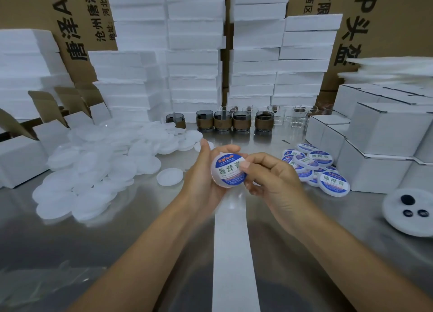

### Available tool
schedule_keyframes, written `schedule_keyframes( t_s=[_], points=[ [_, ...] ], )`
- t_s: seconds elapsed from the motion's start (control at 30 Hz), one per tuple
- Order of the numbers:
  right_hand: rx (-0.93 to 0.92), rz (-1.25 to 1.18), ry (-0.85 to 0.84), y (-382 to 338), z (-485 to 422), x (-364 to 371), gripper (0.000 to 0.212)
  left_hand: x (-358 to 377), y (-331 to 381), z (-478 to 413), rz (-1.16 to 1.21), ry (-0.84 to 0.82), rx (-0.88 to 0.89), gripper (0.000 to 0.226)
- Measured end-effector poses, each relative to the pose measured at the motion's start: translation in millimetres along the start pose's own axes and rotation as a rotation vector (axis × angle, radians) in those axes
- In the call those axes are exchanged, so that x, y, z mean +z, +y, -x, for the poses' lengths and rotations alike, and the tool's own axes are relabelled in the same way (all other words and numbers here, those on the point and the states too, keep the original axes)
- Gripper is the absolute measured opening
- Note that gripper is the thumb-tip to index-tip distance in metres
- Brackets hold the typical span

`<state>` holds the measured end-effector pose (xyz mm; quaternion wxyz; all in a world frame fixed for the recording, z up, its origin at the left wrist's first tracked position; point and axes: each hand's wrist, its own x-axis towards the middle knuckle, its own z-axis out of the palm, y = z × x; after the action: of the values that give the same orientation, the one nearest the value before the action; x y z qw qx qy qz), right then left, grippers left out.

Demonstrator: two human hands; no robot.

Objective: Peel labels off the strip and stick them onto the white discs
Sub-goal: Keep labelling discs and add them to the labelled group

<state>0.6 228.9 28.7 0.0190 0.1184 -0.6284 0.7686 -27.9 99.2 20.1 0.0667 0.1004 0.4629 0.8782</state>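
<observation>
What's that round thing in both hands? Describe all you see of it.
The round white plastic disc bears a round label: blue rim, white band, green characters. It is tilted, above the steel table. The left hand cups it from behind; the right hand pinches its right edge, thumb on the label.

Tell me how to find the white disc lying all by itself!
Look at the shiny metal table, right of the big heap of plain discs. The lone disc lies beside the left hand, apart from the heap, unlabelled.

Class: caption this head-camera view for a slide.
Left hand holds a white disc while the right hand pinches it, thumb pressing the blue label down; unlabelled discs left, finished ones right.
</observation>
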Motion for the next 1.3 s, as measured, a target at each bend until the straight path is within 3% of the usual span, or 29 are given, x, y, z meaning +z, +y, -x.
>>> schedule_keyframes(
  t_s=[0.33,0.77,1.0,1.3],
  points=[
    [0.019,0.025,0.171,0.1,1.6,8.3,0.01,-0.5,-5.0,-2.8,-0.033,0.015,-0.022,0.059],
    [0.036,0.016,0.188,2.1,-0.3,5.6,0.016,2.1,-6.4,-4.2,-0.161,0.013,-0.03,0.064],
    [0.024,0.027,0.191,3.1,0.2,5.4,0.013,-1.5,-8.3,2.1,-0.202,-0.09,0.024,0.035],
    [0.017,0.082,0.208,6.8,-1.8,2.4,0.008,1.2,-8.3,4.1,-0.178,-0.096,0.018,0.017]
  ],
)
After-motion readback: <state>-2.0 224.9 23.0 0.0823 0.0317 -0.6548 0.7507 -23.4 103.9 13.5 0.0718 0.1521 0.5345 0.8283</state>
